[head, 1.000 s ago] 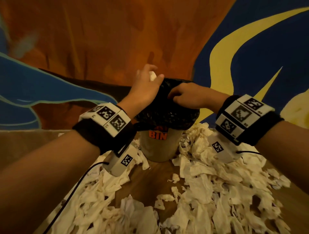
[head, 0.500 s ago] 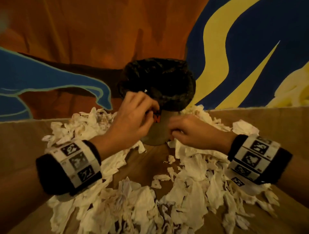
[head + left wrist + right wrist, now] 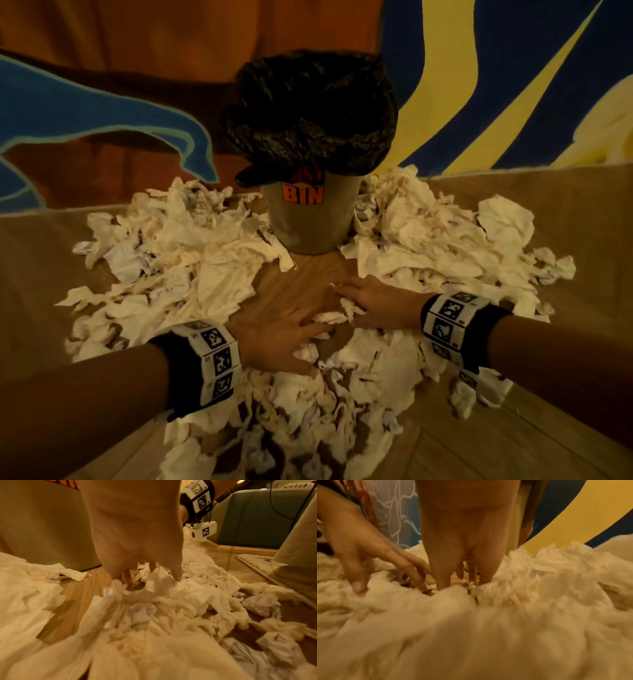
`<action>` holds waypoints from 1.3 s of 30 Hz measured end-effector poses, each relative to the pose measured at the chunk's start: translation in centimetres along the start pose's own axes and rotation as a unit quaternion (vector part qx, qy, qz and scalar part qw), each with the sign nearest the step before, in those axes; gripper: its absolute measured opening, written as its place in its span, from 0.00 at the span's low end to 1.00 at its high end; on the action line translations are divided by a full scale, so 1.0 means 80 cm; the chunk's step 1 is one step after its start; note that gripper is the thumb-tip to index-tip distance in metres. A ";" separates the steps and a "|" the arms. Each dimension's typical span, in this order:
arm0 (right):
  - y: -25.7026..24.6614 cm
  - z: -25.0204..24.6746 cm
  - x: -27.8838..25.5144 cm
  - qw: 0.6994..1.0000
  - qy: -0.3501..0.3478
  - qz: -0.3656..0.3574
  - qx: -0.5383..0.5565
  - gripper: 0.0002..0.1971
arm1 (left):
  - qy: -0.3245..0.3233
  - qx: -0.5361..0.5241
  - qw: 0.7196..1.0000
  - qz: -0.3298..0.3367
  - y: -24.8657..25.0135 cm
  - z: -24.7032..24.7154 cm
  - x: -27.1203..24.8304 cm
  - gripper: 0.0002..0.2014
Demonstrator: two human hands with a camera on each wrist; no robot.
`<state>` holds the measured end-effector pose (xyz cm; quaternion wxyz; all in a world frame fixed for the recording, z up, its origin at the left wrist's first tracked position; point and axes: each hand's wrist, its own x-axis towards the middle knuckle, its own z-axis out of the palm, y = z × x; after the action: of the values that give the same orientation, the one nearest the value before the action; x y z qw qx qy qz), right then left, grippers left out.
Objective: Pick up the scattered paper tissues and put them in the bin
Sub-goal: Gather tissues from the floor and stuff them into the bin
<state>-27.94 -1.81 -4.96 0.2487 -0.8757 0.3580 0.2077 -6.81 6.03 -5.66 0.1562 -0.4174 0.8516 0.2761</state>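
White paper tissues (image 3: 219,260) lie heaped on the wooden floor (image 3: 301,274) around the bin (image 3: 310,219), left hand (image 3: 274,337) and right hand (image 3: 376,301) both flat, fingers spread, pressing on tissue scraps (image 3: 329,317) before it.

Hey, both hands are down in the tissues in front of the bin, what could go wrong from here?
1. The tissues between the left hand and right hand are small loose scraps, so some may slip out on the lift.
2. The black liner bunches over the bin mouth, so a handful could catch and spill.
3. Tissues crowd the bin's base on both sides; a forearm sweep could scatter them further.
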 end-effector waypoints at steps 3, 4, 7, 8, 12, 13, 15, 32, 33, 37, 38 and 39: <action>0.002 0.016 -0.001 0.999 0.021 0.008 -0.030 0.26 | 0.015 0.035 0.999 0.002 -0.011 0.007 0.001 0.37; 0.001 0.019 -0.001 0.999 0.027 -0.002 -0.034 0.22 | 0.020 0.040 0.999 0.004 -0.014 0.009 0.001 0.35; -0.002 0.024 0.002 0.999 0.020 -0.032 -0.022 0.17 | -0.001 0.016 1.000 -0.014 -0.018 0.016 0.006 0.27; -0.003 0.022 0.002 0.999 0.017 -0.036 -0.015 0.16 | -0.011 0.011 1.000 -0.015 -0.018 0.016 0.007 0.24; -0.011 -0.002 -0.005 0.996 0.062 -0.060 0.013 0.13 | 0.036 -0.041 0.998 -0.017 -0.021 -0.007 -0.001 0.11; -0.015 -0.012 -0.010 0.994 0.081 -0.073 0.032 0.12 | 0.061 -0.053 0.997 -0.020 -0.023 -0.016 -0.005 0.09; -0.026 -0.039 -0.024 0.986 0.120 -0.099 0.064 0.11 | 0.116 -0.086 0.989 -0.025 -0.025 -0.041 -0.018 0.08; -0.070 -0.309 -0.064 0.808 0.543 -0.128 0.191 0.12 | 0.395 -0.397 0.827 -0.050 0.009 -0.212 -0.143 0.06; -0.067 -0.313 -0.058 0.836 0.513 -0.089 0.172 0.12 | 0.403 -0.409 0.817 -0.047 0.012 -0.215 -0.144 0.06; -0.072 -0.296 -0.051 0.886 0.454 -0.027 0.092 0.13 | 0.454 -0.408 0.791 -0.039 0.020 -0.228 -0.146 0.05; -0.081 -0.286 -0.057 0.869 0.486 -0.049 0.083 0.12 | 0.477 -0.401 0.781 -0.037 0.022 -0.232 -0.146 0.05; -0.094 -0.274 -0.064 0.851 0.514 -0.068 0.085 0.12 | 0.502 -0.398 0.767 -0.033 0.023 -0.235 -0.145 0.05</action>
<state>-21.71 -7.28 17.27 0.1162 -0.8550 0.3906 -0.3207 -1.95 2.93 15.79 -0.4648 -0.5494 0.6077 0.3359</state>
